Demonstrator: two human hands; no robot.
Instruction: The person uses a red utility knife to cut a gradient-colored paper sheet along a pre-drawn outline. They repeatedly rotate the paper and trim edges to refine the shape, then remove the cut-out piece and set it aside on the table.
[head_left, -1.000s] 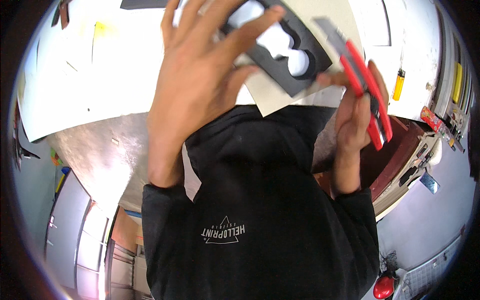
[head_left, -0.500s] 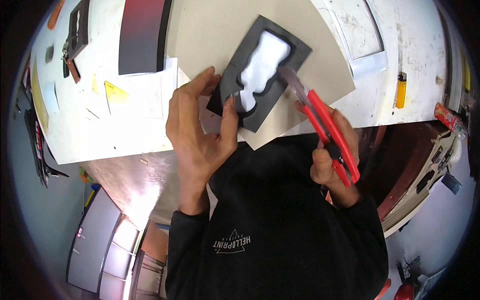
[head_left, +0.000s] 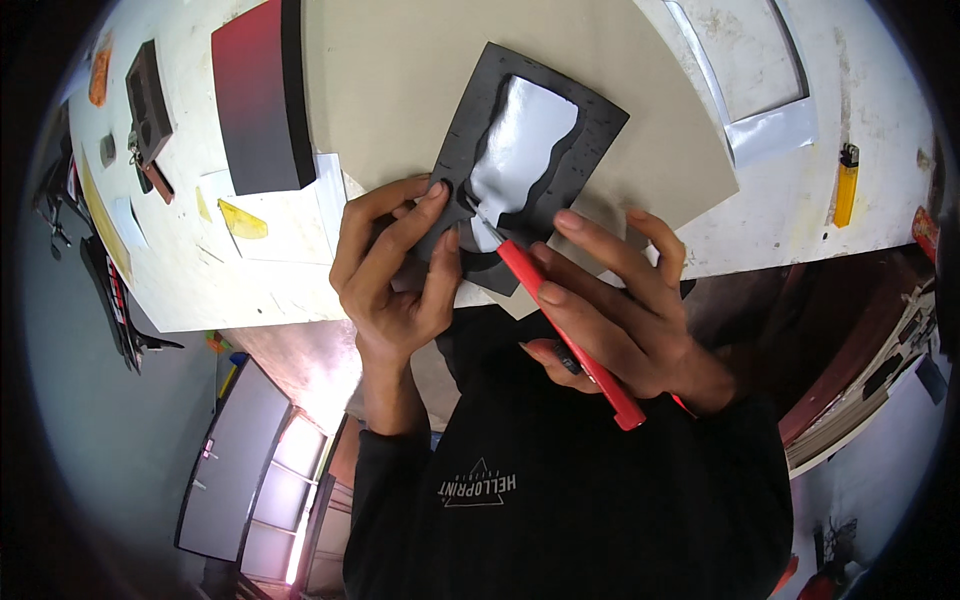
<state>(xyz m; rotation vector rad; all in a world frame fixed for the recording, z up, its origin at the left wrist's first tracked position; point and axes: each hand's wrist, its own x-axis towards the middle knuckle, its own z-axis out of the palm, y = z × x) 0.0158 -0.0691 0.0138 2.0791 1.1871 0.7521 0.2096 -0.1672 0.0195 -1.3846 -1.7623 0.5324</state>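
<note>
A dark grey rectangular foam slab (head_left: 590,115) lies tilted on a beige board (head_left: 390,90). Inside its wavy cutout is a shiny white piece (head_left: 525,140), which narrows at the near end. My left hand (head_left: 390,275) pinches the slab's near left edge, fingertips and thumb pressing on its face. My right hand (head_left: 640,320) grips a red utility knife (head_left: 565,325) between thumb and fingers, two fingers stretched out. The knife's blade points away from me, its tip at the white piece's narrow neck. Whether the tip cuts into it I cannot tell.
A red-to-black block (head_left: 255,100) stands left of the board on the white table (head_left: 290,290). Farther left lie a dark frame-like piece (head_left: 148,100) and an orange object (head_left: 100,75). At right are a yellow lighter (head_left: 846,190) and a white sheet with a rectangular opening (head_left: 770,130).
The knife has swung left, its blade going from the slab's right side to the white piece's neck. My right-hand fingers have shifted on the handle; my left fingers now press on the slab's face.
</note>
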